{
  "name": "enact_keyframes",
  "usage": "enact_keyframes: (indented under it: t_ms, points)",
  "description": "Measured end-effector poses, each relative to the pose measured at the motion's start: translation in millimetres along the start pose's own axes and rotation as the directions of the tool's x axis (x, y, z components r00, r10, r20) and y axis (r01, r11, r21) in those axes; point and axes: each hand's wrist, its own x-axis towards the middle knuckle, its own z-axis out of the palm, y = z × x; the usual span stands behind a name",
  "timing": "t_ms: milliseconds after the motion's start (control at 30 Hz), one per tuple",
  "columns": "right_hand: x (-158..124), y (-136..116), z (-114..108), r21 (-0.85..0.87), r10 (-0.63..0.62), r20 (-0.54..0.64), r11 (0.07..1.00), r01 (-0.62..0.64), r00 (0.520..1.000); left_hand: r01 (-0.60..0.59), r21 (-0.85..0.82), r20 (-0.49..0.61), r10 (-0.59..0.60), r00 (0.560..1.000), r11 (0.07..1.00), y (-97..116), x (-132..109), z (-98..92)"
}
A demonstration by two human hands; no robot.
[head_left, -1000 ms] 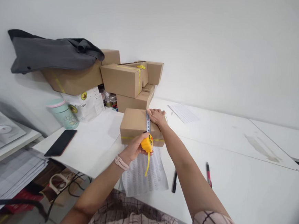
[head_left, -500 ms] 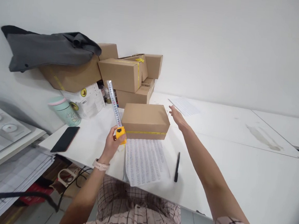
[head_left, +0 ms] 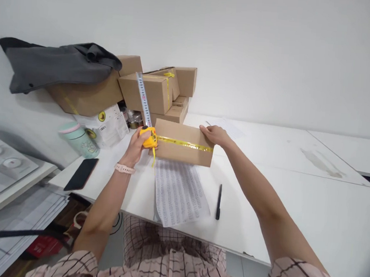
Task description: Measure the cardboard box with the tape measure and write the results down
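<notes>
My left hand (head_left: 136, 146) is wrapped round a yellow tape measure (head_left: 149, 137), whose metal blade stands out upward and away. That hand is also against the left end of a cardboard box (head_left: 184, 152). Its taped side, with a yellow strip along it, faces me, and the box is tilted. At the box's upper right corner, my right hand (head_left: 216, 136) grips the cardboard with thumb and fingers. A printed sheet (head_left: 180, 198) lies in front of the box, and a black pen (head_left: 219, 203) lies to the right of the sheet.
Stacked cardboard boxes (head_left: 147, 90) and a grey cloth bag (head_left: 66, 63) stand at the back left. A mint tumbler (head_left: 82, 141) and a black phone (head_left: 81, 174) are on the table's left. Another paper (head_left: 227, 126) lies behind my right hand.
The box has been tilted so its taped side shows more. My right hand has closed on its right corner. My left hand has moved up and away with the tape measure, against the box's left end.
</notes>
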Motion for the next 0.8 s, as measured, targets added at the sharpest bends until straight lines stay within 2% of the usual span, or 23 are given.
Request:
enact_keyframes:
  t_ms: [67, 133, 233, 300, 367, 467, 567, 700, 800]
  points:
    - [11.8, -6.5, 6.1, -0.114, -0.022, -0.090, 0.993, 0.011, 0.996, 0.015, 0.031, 0.017, -0.016, 1.000, 0.999, 2.4, 6.9, 5.3]
    - [21.8, -15.0, 16.7, -0.131, -0.095, -0.146, 0.989, 0.076, 0.985, -0.006, 0.053, 0.006, 0.006, 1.000, 0.999, 1.5, 0.7, 10.6]
    - [32.6, -29.7, 35.3, -0.108, -0.180, -0.151, 0.980, 0.165, 0.972, -0.037, 0.056, 0.007, 0.036, 0.999, 0.998, -8.4, -36.3, 22.8]
    - [37.3, -36.9, 46.3, -0.094, -0.184, -0.157, 0.981, 0.171, 0.970, 0.045, 0.009, 0.080, -0.046, 0.996, 0.999, -22.5, -71.7, 35.8]
    - [40.4, -39.8, 54.5, -0.091, -0.174, -0.180, 0.983, 0.160, 0.968, 0.181, -0.061, 0.186, -0.167, 0.968, 0.982, -39.7, -104.1, 51.3]
    - [41.3, -38.9, 61.0, -0.092, -0.160, -0.211, 0.985, 0.143, 0.964, 0.314, -0.111, 0.268, -0.276, 0.923, 0.943, -59.5, -129.9, 71.2]
    - [37.7, -39.3, 63.3, -0.078, -0.152, -0.260, 0.988, 0.136, 0.953, 0.359, -0.120, 0.282, -0.315, 0.906, 0.926, -64.4, -127.4, 79.4]
    - [32.5, -43.5, 64.5, -0.057, -0.143, -0.295, 0.990, 0.132, 0.945, 0.391, -0.153, 0.307, -0.332, 0.892, 0.908, -60.1, -114.4, 78.0]
    - [32.6, -44.6, 66.2, -0.076, -0.145, -0.310, 0.989, 0.128, 0.940, 0.401, -0.168, 0.315, -0.336, 0.888, 0.901, -58.3, -115.1, 78.4]
